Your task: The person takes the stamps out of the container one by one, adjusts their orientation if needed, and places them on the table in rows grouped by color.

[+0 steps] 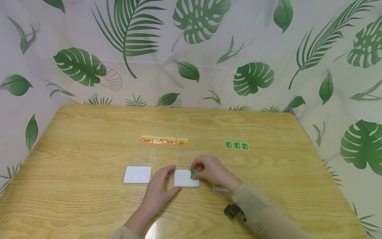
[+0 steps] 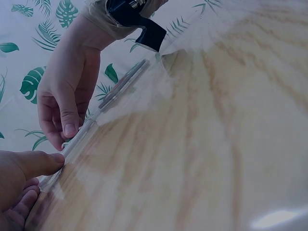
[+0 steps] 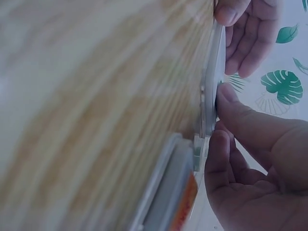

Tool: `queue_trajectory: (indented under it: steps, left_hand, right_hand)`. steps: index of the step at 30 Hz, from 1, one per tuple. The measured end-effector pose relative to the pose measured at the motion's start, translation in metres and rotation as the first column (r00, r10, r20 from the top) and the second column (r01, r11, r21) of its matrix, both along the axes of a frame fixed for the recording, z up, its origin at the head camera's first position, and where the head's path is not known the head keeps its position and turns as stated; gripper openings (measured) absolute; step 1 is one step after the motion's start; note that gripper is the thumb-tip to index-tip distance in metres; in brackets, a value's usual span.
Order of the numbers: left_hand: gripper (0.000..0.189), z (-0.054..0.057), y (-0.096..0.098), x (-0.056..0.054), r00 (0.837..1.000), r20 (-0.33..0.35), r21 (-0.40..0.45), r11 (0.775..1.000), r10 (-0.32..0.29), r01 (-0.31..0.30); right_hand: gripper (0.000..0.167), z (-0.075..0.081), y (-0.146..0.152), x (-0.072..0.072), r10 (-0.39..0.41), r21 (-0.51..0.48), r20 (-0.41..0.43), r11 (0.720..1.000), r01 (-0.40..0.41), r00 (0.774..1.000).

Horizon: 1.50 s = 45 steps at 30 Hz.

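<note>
Fingers of right hand (image 1: 212, 171), nearly together, pinch small green card (image 1: 193, 173) at white case (image 1: 182, 179); left hand (image 1: 159, 186), thumb and fingers spread, grips case just opposite. Card likely light, thin, easily creased, best taken by edges; case looks stiff, perhaps slippery

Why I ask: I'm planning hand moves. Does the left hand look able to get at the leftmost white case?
Probably yes: the left hand is beside the leftmost white case, with nothing visible between them, though it would likely have to release the middle white case first.
</note>
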<state>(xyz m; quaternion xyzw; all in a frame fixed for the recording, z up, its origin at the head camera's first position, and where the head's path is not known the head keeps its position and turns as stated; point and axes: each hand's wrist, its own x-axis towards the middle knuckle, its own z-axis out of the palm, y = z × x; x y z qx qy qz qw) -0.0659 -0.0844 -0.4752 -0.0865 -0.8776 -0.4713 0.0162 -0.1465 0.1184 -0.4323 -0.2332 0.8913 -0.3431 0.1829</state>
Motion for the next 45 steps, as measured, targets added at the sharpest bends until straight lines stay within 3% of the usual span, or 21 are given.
queue_trajectory:
  steps: [20, 36, 45]
  left_hand:
    - [0.067, 0.002, 0.0, 0.0, 1.0, 0.002, 0.009, 1.0, -0.002, 0.002]
    - [0.067, 0.003, 0.0, -0.001, 1.0, 0.014, -0.003, 1.0, 0.008, -0.008]
    - [0.065, 0.002, 0.0, -0.001, 1.0, 0.011, 0.002, 1.0, 0.014, -0.014]
  right_hand:
    - [0.023, 0.004, -0.003, -0.001, -0.022, 0.003, 0.043, 1.0, 0.022, 0.999]
    - [0.009, 0.009, 0.007, -0.006, -0.009, -0.065, 0.07, 0.998, 0.013, 0.998]
    - [0.002, 0.017, 0.024, -0.014, -0.048, -0.067, 0.073, 0.996, 0.052, 0.996]
